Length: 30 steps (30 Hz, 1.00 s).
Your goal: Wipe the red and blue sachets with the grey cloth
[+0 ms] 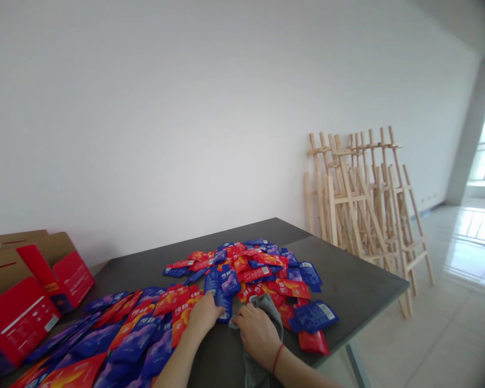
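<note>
My right hand point(258, 330), with a red string round its wrist, is closed on a grey cloth point(256, 367) that hangs down over the dark table. Just left of it, my left hand point(205, 315) touches the lower part of a blue pouch point(212, 281); its fingertips are partly hidden, so I cannot make out whether they grip it. A heap of red and blue pouches point(262, 274) spreads beyond both hands. More pouches point(135, 333) lie in overlapping rows to the left of my left arm.
Red cardboard boxes point(18, 318) with open flaps stand at the left. The dark table point(359, 291) ends at a corner on the right. Wooden easels point(355, 199) lean by the white wall point(186, 118), on a tiled floor point(448, 312).
</note>
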Tool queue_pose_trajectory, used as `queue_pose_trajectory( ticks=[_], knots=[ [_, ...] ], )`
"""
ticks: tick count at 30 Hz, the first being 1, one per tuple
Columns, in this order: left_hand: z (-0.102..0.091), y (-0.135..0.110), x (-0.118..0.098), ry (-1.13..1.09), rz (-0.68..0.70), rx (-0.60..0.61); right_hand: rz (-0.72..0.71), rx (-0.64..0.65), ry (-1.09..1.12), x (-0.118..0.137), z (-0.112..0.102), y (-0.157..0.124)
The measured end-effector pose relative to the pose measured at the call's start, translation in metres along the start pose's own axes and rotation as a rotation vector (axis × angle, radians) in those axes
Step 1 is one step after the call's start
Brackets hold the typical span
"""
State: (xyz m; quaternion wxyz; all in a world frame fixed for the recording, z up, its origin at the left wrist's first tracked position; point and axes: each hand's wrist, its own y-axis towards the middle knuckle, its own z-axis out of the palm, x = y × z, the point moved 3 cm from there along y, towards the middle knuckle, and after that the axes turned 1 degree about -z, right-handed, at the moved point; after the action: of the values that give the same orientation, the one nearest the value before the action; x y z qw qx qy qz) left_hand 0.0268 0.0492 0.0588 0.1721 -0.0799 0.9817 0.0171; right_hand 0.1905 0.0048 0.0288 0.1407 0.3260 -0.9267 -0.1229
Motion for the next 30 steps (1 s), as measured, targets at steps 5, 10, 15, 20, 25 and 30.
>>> queue_pose_trajectory(
  ticks=[5, 10, 15, 20, 25, 30],
  knots=[
    [0.011, -0.010, 0.019, -0.268, -0.036, 0.106, 0.000, -0.008, 0.052, 0.000, 0.000, -0.001],
    [0.026, -0.036, 0.031, -0.520, -0.065, 0.194, 0.006, -0.041, 0.105, -0.001, 0.000, -0.002],
    [0.033, -0.045, 0.032, -0.755, -0.051, 0.191, 0.079, -0.189, 0.307, -0.011, -0.005, -0.001],
    [0.047, -0.046, 0.026, -0.948, -0.061, 0.138, 0.026, -0.286, 0.441, -0.002, -0.016, -0.002],
    [0.057, -0.048, 0.023, -1.007, -0.062, 0.202, -0.203, -0.089, 0.279, 0.019, -0.006, -0.006],
    [0.057, -0.049, 0.021, -0.972, -0.038, 0.307, -0.079, -0.026, 0.128, 0.007, -0.003, 0.004]
  ],
)
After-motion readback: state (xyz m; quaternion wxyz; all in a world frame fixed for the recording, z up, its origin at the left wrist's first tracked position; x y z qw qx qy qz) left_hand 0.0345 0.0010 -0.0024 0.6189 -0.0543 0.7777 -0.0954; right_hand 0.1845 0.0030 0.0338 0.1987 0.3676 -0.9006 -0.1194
